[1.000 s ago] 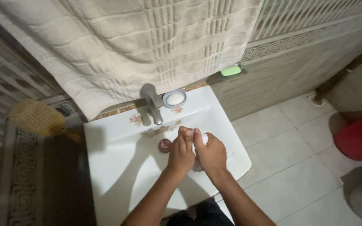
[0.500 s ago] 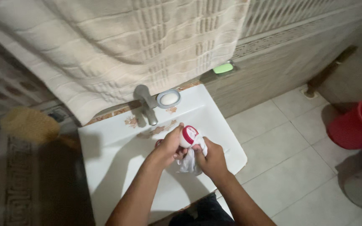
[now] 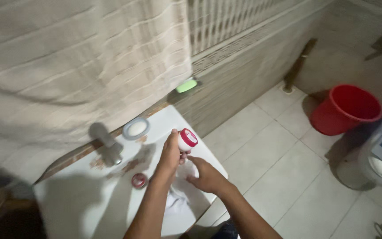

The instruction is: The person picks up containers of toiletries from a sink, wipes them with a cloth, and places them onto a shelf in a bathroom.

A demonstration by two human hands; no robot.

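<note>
My left hand holds a small white container with a red top up over the right side of the white sink. Just below it, my right hand has its fingers on a white cloth that lies crumpled in the basin. A small red lid rests on the sink to the left of my left arm.
A grey tap and a round dish with white soap sit at the sink's back. A beige towel hangs above. A green soap lies on the wall ledge. A red bucket stands on the tiled floor.
The view has swung to the right and down. My left hand has lifted the red-topped container up and away from the cloth; my right hand has dropped onto the cloth in the basin.
</note>
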